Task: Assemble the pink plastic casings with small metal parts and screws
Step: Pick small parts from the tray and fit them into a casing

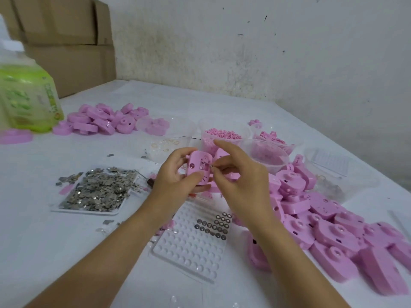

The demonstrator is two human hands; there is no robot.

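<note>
Head view: the pink casing [198, 168], upright and open-side toward me above the tabletop [44, 252], sits clamped in my left grip [178, 174], while my right grip [235, 172], just beside its right edge, pinches a small metal part [211, 166].

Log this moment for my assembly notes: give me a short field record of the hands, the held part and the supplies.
left hand: holds a pink casing, open side toward camera
right hand: fingers pinch a small metal part at the casing's edge
metal parts tray: left of the hands
dimpled tray: below the hands, a few round metal discs
casing pile: to the right
pink bits tub: behind the hands
</note>
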